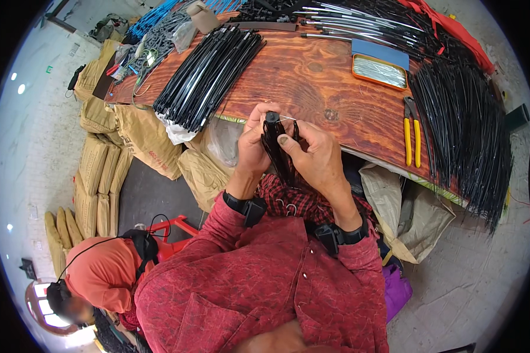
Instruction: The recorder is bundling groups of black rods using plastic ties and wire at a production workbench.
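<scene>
In front of my chest, my left hand [253, 140] is closed around a bundle of black umbrella ribs [287, 170], near its round black hub [272, 117]. The ribs hang down from the hub between both hands. A thin pale wire [286, 118] runs from the hub toward the fingers of my right hand [317, 153]. That hand is closed, its thumb across the ribs and a short black rib end standing beside its forefinger. The fingers hide where the wire ends.
On the wooden table [312, 70] lie a stack of black umbrella frames [209, 73], an open tin of silver wires [380, 72], yellow-handled cutters [413, 132] and a pile of black ribs [462, 126]. Brown paper sacks [150, 132] stand left. A co-worker [103, 273] sits at lower left.
</scene>
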Tool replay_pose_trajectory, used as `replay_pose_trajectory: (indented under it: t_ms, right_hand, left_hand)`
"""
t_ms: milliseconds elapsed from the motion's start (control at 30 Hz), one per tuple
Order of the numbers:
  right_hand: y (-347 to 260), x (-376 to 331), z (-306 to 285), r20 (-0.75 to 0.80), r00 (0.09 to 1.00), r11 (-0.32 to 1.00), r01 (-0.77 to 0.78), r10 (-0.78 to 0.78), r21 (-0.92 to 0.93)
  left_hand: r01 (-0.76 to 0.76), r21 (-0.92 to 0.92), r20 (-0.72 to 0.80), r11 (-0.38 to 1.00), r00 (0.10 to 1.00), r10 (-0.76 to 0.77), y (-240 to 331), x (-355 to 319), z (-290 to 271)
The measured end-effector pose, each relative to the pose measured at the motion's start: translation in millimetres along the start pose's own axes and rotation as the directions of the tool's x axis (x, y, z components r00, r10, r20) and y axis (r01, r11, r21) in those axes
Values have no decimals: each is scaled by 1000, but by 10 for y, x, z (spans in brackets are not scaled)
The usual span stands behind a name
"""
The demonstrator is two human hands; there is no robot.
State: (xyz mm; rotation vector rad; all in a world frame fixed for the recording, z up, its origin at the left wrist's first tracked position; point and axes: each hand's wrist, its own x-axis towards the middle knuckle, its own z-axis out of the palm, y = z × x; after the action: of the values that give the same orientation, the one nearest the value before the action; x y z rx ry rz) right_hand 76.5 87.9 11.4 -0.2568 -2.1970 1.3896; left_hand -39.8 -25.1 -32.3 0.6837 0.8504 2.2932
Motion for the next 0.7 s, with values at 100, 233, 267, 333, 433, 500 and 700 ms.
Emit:
replay_pose_trajectory:
  t_ms: [100,233,267,333,433,500,700]
  right_hand:
    - [53,11,16,20,999,998,-39,38,56]
    - [17,-4,-40,141,977,939,-197,163,282]
    - [24,-13,-44,162,970,919,-226,182,324]
    - [40,-21,-50,206,955,870,-281,212,405]
    - [80,-30,-52,241,942,806,-326,233,494]
    - [107,-56,-29,258,935,738,-352,244,576]
    - [113,-192,41,238,939,673,-343,247,656]
  left_hand:
    - [-52,89,-103,995,993,61,21,-102,149]
    - [-216,206,5,954,976,220,-20,-146,194]
    - [-250,263,47,932,968,247,-31,-151,176]
    - [-209,284,-11,936,975,221,-38,-168,138]
    - [-180,360,-64,915,974,216,-24,-162,133]
    - [-188,406,-80,895,968,240,-18,-148,146]
    - [-213,445,-167,870,935,314,-27,-102,176]
